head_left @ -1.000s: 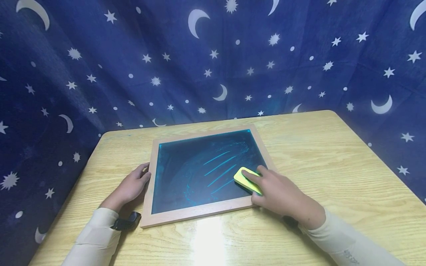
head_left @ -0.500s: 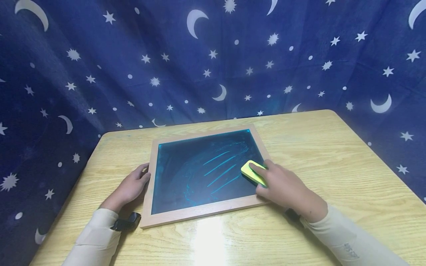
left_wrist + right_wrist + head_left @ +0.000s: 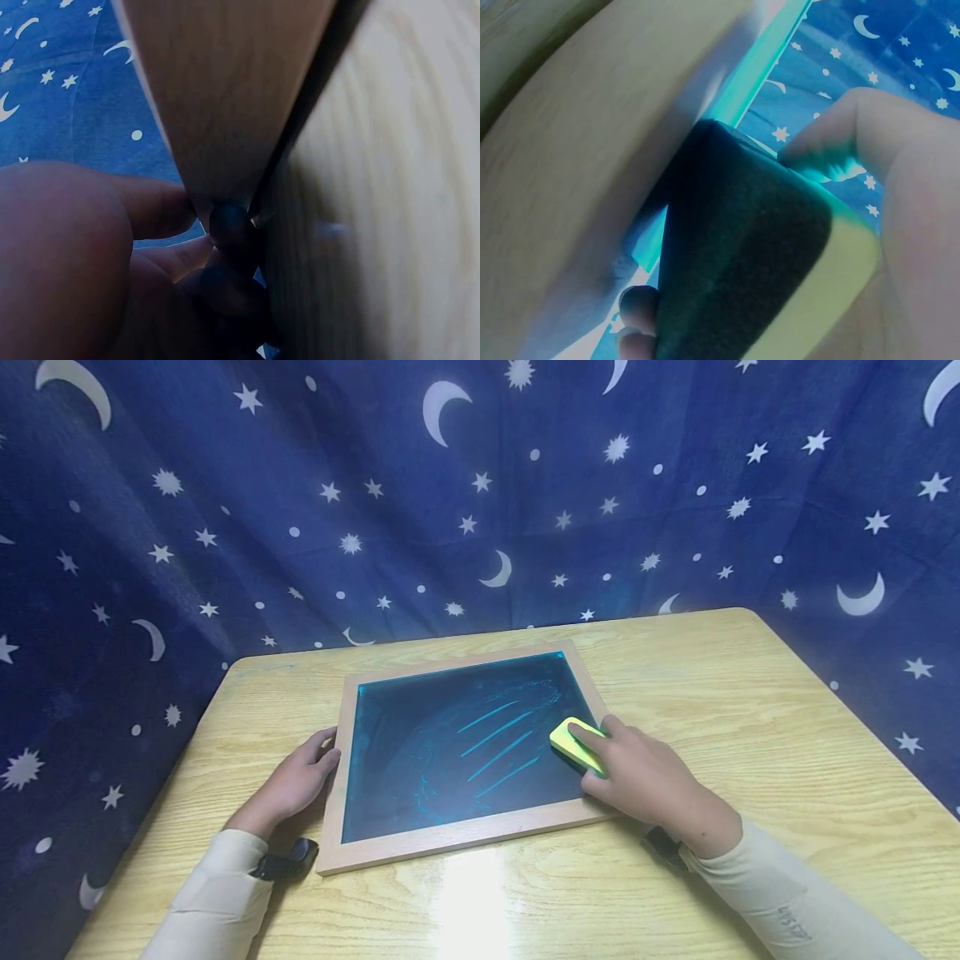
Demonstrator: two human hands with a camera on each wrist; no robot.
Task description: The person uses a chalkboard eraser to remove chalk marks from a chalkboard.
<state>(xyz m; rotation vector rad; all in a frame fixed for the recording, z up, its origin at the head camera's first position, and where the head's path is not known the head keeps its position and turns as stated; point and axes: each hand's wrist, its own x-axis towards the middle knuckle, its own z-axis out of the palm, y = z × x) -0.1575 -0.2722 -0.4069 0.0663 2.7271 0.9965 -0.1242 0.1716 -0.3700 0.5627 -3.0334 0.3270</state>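
A blackboard (image 3: 405,752) in a light wooden frame (image 3: 465,837) lies on the table, with several slanting blue strokes (image 3: 497,732) and faint blue smears on its dark surface. My right hand (image 3: 652,777) grips a yellow board eraser (image 3: 576,745) at the board's right side, index finger along its top. In the right wrist view the eraser's dark felt (image 3: 742,240) shows, tilted close to the frame; whether it touches the board is unclear. At the left edge, my left hand (image 3: 300,777) holds the frame, its thumb and curled fingers against the wood in the left wrist view.
The wooden table (image 3: 697,685) extends around the board, with its far edge close to a dark blue curtain (image 3: 405,468) patterned with moons and stars. Black straps (image 3: 288,860) sit at the wrists.
My right hand has moved the eraser to the right and slightly away from me, uncovering the right end of the lowest stroke. The left hand and the board have stayed put.
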